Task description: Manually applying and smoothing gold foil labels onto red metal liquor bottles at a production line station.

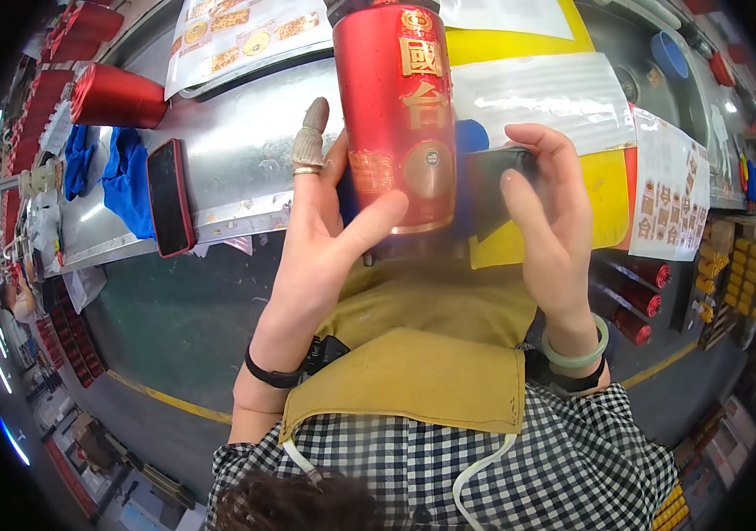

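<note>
A red metallic bottle [395, 115] with raised gold characters and a round gold emblem stands out in front of me, its dark top cut off by the upper edge. My left hand [325, 212] is closed on its left side near the base, thumb across the front. A ribbed pale finger cot [310, 142] covers one upright fingertip of that hand. To the right of the bottle, my right hand [555, 212] has its fingers curved and apart, beside a dark flat-sided piece [493, 190]. Whether it touches that piece, I cannot tell. A blue part [472, 135] shows behind the bottle.
On the metal bench [218, 115] lie a phone [170, 196], blue cloths [127, 177] and another red bottle [117, 96]. Sheets of gold decals [249, 34] lie beyond; another decal sheet [671, 188] hangs at the right. Red bottles [634, 296] lie below the bench.
</note>
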